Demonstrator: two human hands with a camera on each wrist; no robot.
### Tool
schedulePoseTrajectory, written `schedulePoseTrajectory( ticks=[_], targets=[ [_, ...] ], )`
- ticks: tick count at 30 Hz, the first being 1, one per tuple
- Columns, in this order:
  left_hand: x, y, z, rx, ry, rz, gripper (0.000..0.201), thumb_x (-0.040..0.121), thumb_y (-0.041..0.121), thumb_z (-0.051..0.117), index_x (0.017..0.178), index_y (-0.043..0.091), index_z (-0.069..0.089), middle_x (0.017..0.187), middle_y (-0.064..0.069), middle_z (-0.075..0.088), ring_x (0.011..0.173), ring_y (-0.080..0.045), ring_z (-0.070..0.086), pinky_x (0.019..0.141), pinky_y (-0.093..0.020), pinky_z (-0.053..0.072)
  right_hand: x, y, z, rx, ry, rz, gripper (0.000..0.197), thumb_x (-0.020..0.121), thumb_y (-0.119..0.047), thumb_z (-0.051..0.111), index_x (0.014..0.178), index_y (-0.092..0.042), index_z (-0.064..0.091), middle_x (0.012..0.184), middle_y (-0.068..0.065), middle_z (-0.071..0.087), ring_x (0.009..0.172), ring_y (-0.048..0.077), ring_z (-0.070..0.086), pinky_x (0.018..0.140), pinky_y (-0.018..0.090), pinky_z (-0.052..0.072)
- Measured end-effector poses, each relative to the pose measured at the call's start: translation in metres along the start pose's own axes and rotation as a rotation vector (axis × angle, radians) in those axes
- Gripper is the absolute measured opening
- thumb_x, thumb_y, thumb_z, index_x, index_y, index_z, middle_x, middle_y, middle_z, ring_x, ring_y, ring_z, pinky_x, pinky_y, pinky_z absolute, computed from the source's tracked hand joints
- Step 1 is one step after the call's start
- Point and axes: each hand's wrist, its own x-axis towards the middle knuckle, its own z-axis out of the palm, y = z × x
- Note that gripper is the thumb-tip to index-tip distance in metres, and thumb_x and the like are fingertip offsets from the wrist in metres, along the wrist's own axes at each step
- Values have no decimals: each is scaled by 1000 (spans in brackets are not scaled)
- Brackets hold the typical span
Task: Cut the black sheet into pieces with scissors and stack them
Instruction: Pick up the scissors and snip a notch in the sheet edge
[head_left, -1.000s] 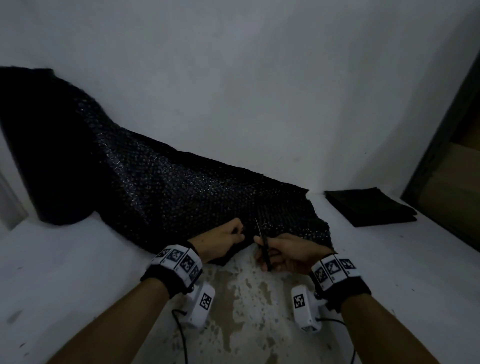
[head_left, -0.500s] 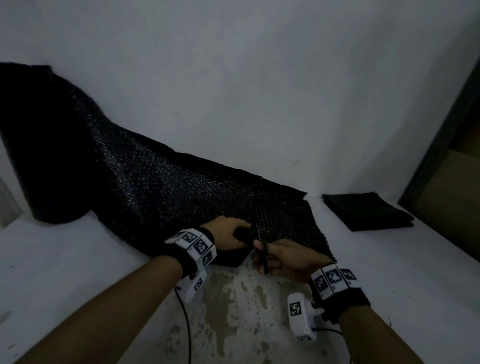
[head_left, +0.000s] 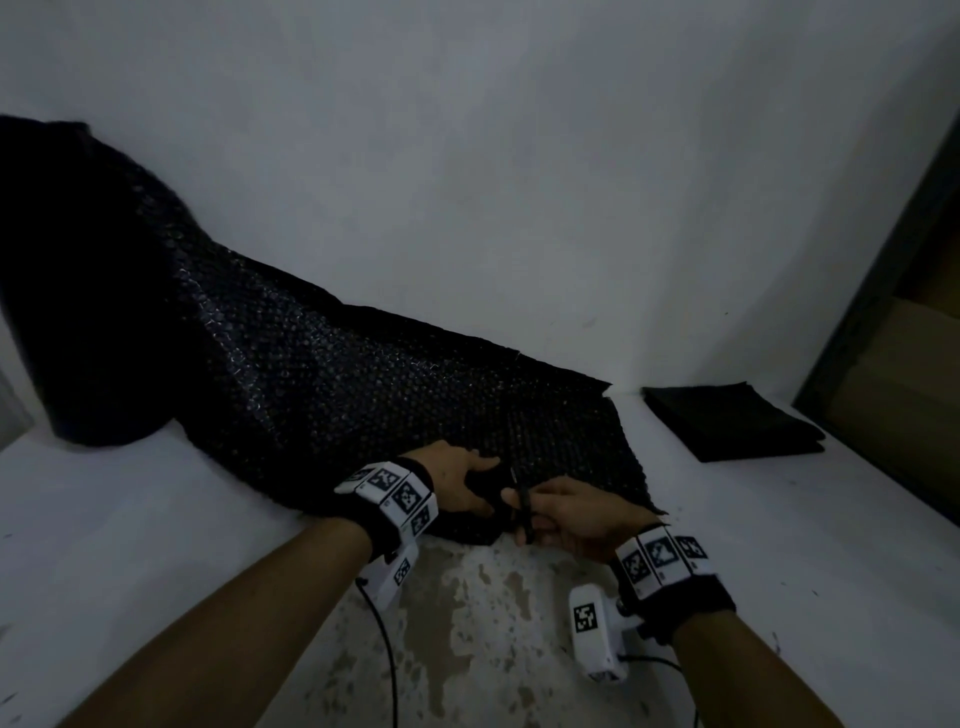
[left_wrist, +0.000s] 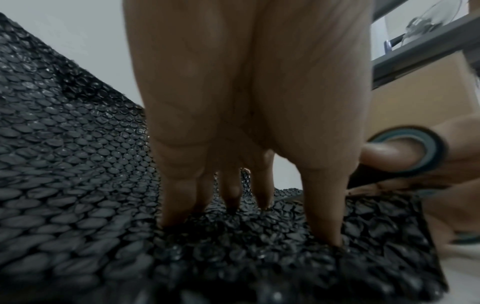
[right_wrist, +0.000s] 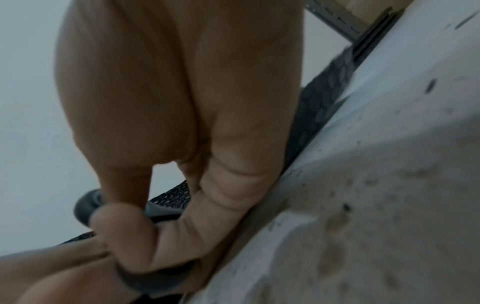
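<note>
the sheet (head_left: 322, 384) lies on the table (head_left: 156, 519), draped up the wall at its far left. left hand (head_left: 457, 486) pinches the sheet's near edge, thumb on top. just right of it, right hand (head_left: 576, 517) grips scissors (head_left: 522, 512), fingers through the loops. a stack (head_left: 727, 421) sits right of the sheet.

Left hand (head_left: 457, 480) grips black sheet (head_left: 322, 384); right hand (head_left: 576, 514) holds scissors (head_left: 522, 512).

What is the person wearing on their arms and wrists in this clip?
Both forearms are bare, no sleeves. Each wrist carries a black strap topped by a band of white blocks printed with black square markers: left wrist band, right wrist band. A white camera housing bearing its own marker hangs under each wrist, left and right, each trailing a thin black cable.
</note>
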Motion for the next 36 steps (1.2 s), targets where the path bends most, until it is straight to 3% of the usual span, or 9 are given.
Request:
schedulePoseTrajectory(
  ticks=[4, 10, 13, 15, 20, 23, 27, 31, 36],
  targets=[
    [-1, -3, 0, -16, 4, -10, 85, 85, 67, 60, 156, 40, 21, 164, 5, 20, 147, -22, 27, 117, -32, 26, -3, -4, 3, 4, 17, 0, 61, 76, -47, 77, 106, 6, 72, 84, 14, 69, 76, 21, 61, 89, 40, 41],
    [1, -7, 2, -31, -1, -3, 86, 83, 67, 63, 155, 40, 23, 164, 7, 19, 147, -21, 27, 119, -32, 25, -4, -8, 0, -19, 24, 46, 59, 81, -45, 75, 113, 5, 71, 104, 23, 71, 95, 30, 63, 107, 52, 43],
    [2, -7, 2, -24, 2, 15, 86, 84, 66, 63, 156, 39, 23, 164, 5, 19, 147, -22, 27, 120, -31, 24, -4, -13, 0, 20, 16, 48, 53, 88, -39, 71, 113, 8, 69, 100, 19, 73, 86, 25, 68, 80, 36, 58],
    [2, -8, 3, -23, 14, 22, 86, 84, 64, 64, 156, 38, 24, 164, 3, 20, 147, -21, 28, 117, -29, 24, -3, -15, 0, 56, 13, 59, 50, 93, -34, 67, 116, 10, 67, 96, 17, 73, 78, 22, 71, 64, 26, 55],
    [4, -9, 5, -40, 26, 24, 86, 83, 65, 66, 155, 40, 25, 163, 3, 23, 145, -22, 30, 115, -31, 28, 2, -20, -2, 12, 27, 62, 54, 88, -38, 70, 114, 9, 68, 103, 23, 72, 84, 24, 71, 81, 33, 57],
    [4, -10, 5, -55, 29, 32, 85, 83, 62, 67, 154, 38, 27, 161, 2, 30, 142, -22, 35, 114, -31, 31, 6, -22, -2, 31, 43, 58, 58, 83, -37, 73, 115, 11, 67, 103, 26, 69, 90, 31, 65, 93, 41, 50],
    [5, -11, 5, -59, 36, 36, 84, 84, 60, 67, 154, 37, 28, 161, 2, 30, 142, -22, 35, 114, -29, 30, 11, -22, -3, 26, 41, 43, 63, 81, -39, 74, 118, 12, 65, 104, 28, 66, 93, 35, 58, 92, 42, 42],
    [6, -11, 6, -50, 18, 33, 85, 85, 60, 67, 155, 39, 24, 163, 3, 23, 146, -23, 28, 118, -32, 27, 14, -16, -4, 9, 26, 26, 73, 69, -49, 80, 111, 10, 69, 90, 20, 70, 89, 31, 60, 92, 42, 44],
    [6, -10, 6, -37, 5, 34, 85, 83, 63, 66, 154, 41, 25, 164, 4, 22, 145, -25, 29, 118, -36, 29, 14, -13, -4, 21, 55, 24, 60, 72, -46, 77, 103, 5, 73, 82, 15, 71, 78, 21, 66, 89, 39, 48]
  ],
)
